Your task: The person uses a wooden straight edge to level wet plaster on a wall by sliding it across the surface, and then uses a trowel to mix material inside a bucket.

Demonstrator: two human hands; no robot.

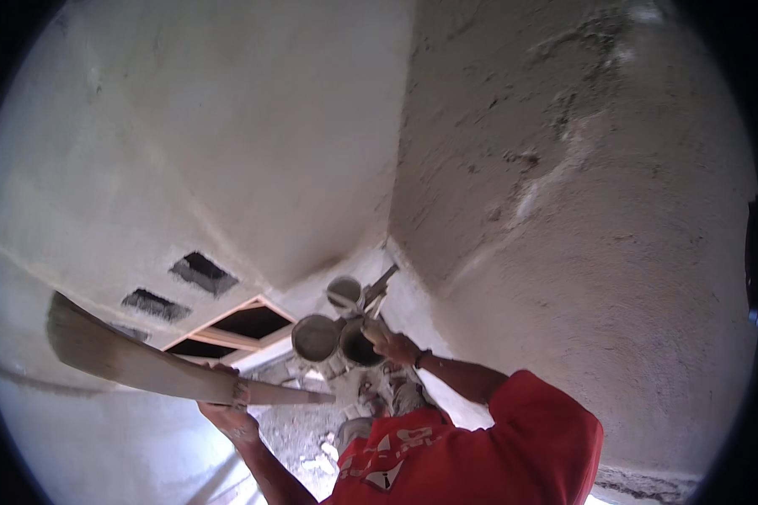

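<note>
My left hand [227, 410] is closed around the middle of a long pale plasterer's board [156, 366]. One end of the board looks broad in the view at the far left, and the other tapers across in front of my body. My right hand [397, 347] reaches down over the rim of a dark bucket [360, 352]. Its fingers are curled by a small pale piece, too unclear to name. Left of that bucket stands a second bucket [316, 338] with grey contents, and behind them a third bucket [344, 291].
Two walls meet in a corner, a smooth plastered wall [286, 135] on the left and a rougher wall [581, 244] on the right. The left wall has dark rectangular holes [204, 273] and a wooden frame [244, 330]. Narrow boards [381, 286] lean beside the buckets.
</note>
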